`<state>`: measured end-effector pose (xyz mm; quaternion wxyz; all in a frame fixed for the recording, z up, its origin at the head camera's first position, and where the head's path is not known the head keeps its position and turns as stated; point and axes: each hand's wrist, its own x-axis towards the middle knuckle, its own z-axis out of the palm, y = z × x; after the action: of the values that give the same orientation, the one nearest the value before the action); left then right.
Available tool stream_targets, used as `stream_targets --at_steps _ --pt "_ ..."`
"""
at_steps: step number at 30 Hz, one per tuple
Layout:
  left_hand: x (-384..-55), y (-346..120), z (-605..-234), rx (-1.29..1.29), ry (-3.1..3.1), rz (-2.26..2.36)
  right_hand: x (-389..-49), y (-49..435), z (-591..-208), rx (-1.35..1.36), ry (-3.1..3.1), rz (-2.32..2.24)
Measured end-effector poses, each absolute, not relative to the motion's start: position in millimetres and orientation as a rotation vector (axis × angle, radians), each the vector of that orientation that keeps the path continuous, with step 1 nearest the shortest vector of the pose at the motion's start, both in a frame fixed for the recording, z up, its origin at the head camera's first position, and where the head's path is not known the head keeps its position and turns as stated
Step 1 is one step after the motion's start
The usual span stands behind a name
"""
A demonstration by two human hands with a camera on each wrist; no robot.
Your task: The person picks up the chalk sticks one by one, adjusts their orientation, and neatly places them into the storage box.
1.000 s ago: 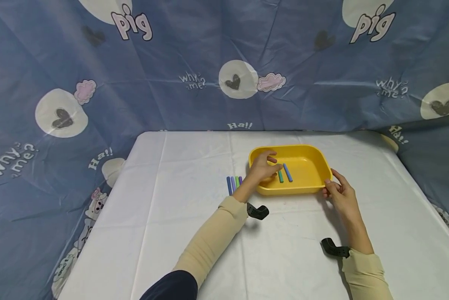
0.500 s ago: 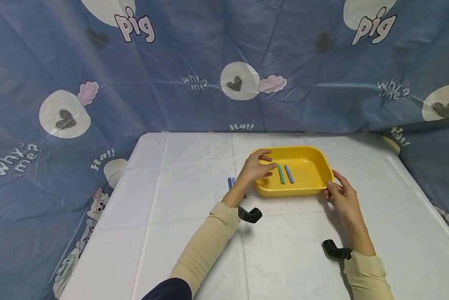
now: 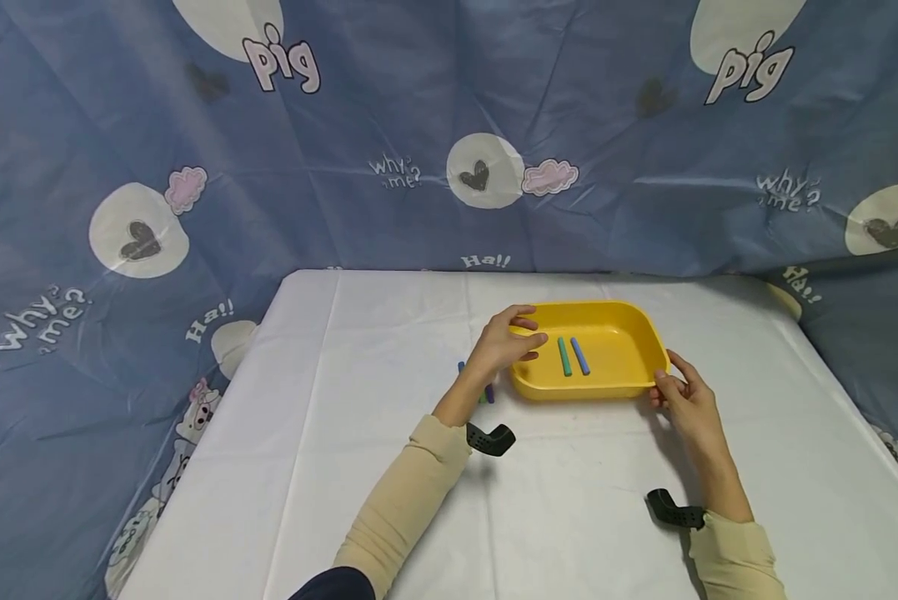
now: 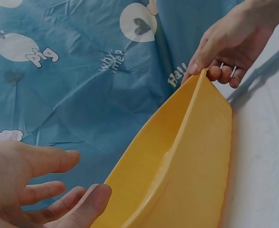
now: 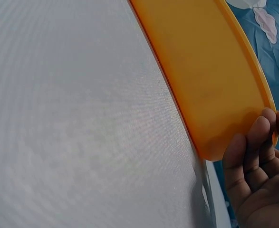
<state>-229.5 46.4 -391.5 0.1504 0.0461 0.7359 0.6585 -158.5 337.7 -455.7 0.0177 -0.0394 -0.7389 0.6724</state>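
Note:
A yellow plastic tray (image 3: 621,354) lies on the white-covered table. Inside it, side by side, are a green chalk-like stick (image 3: 564,357) and a blue chalk-like stick (image 3: 580,356). My left hand (image 3: 503,342) hovers at the tray's left end, fingers spread and holding nothing; the left wrist view shows its thumb close to the tray rim (image 4: 153,190). At the near right corner, my right hand (image 3: 689,404) pinches the rim between thumb and fingers. In the right wrist view, the fingertips (image 5: 260,126) press against the tray's outer wall (image 5: 210,71).
More coloured sticks (image 3: 489,394) lie on the table left of the tray, mostly hidden behind my left forearm. A blue printed cloth (image 3: 388,217) hangs behind the table (image 3: 373,333). Each wrist bears a black camera mount (image 3: 491,440).
My left hand has moved left, back from above the green stick toward the tray's left end. The green stick now shows fully. The right hand keeps its grip on the tray corner.

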Motion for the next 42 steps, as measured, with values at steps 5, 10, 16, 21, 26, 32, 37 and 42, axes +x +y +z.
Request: stream_targets --at_steps 5,10,16,21,26,32,37,42 --pt "-228 41 -391 0.145 2.102 1.892 -156 336 -458 -0.092 -2.3 2.073" --pt "-226 36 -387 0.151 2.132 1.89 -155 336 -458 -0.09 -2.294 2.09" --pt "-226 27 -382 0.152 2.136 1.913 -158 335 -454 -0.09 -2.288 2.111" --pt "-227 13 -379 0.126 2.172 1.913 -156 331 -442 -0.091 -2.266 2.128" --pt "-226 0 -378 0.1 2.184 1.898 -154 327 -434 -0.104 -2.26 2.137" --pt "-228 -7 -386 0.045 2.211 1.899 -155 332 -441 -0.135 -2.28 2.124" --pt "-227 -13 -388 0.035 2.206 1.912 -158 338 -452 -0.142 -2.271 2.128" --pt "-225 -22 -393 -0.001 2.191 1.944 -159 339 -457 -0.127 -2.28 2.119"
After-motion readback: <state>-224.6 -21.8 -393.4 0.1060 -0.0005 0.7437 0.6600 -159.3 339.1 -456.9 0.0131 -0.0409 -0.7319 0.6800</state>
